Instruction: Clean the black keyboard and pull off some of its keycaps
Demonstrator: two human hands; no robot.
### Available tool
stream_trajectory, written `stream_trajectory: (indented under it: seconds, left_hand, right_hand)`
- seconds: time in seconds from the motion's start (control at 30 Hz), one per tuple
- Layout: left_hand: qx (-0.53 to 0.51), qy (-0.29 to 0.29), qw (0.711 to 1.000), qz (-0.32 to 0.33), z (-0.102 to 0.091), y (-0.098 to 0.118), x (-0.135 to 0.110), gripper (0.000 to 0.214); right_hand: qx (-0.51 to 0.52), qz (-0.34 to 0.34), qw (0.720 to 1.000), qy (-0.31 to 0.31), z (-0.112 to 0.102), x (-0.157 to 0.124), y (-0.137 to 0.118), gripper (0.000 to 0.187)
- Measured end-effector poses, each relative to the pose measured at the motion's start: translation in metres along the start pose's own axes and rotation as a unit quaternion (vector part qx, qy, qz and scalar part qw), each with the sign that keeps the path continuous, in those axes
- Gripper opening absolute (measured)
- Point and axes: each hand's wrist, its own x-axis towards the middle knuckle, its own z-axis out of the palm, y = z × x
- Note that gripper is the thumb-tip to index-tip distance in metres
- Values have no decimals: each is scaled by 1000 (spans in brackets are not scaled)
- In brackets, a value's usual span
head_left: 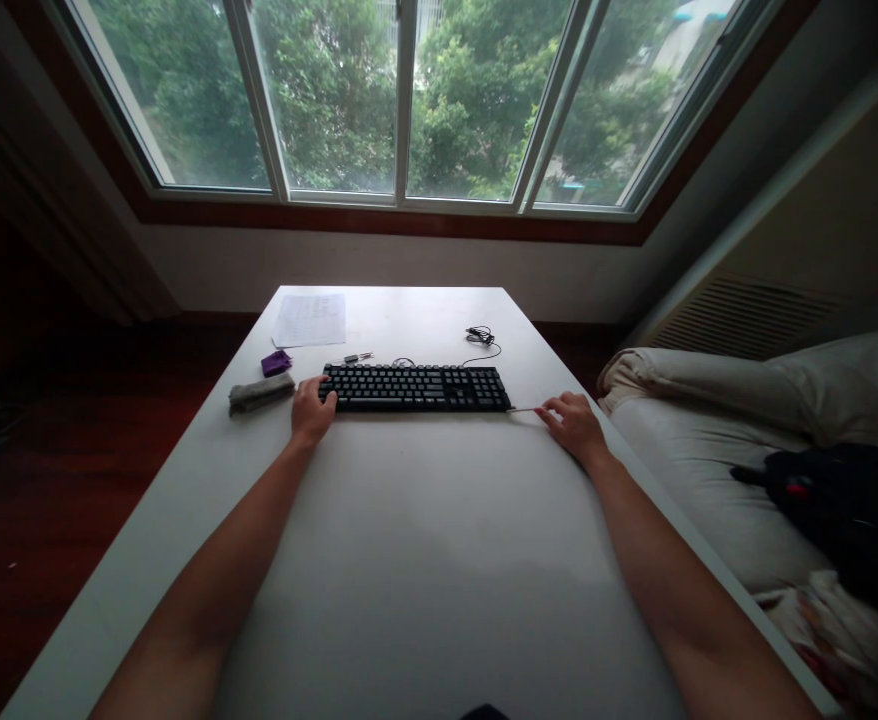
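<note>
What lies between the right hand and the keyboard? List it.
Only a thin stick, held by the right hand, its tip at the right end of the keyboard; nothing else visible. The left hand touches the left end.

A wide white-framed window [409, 100] spans the top of the frame, with green trees outside and soft daylight coming in. Below it runs a pale wall [409, 265]. A white table [424, 560] fills the centre. Dark reddish floor [71, 470] lies at left. At right is pale bedding [709, 400], perhaps on a bed.
</note>
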Motion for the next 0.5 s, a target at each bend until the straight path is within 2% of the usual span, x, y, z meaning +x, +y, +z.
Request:
stream_trajectory:
  seconds: [0.17,0.37,0.5]
  left_hand:
    - [14,1,1000,-6,3,-2,0,38]
    - [18,-4,1000,4,3,-2,0,37]
    - [23,-7,1000,5,1,0,0,37]
  right_hand:
    - [5,6,1000,-4,0,-2,11,37]
    - [24,-26,999,-37,6,1,-10,36]
    - [49,-8,998,-41,5,3,-13,37]
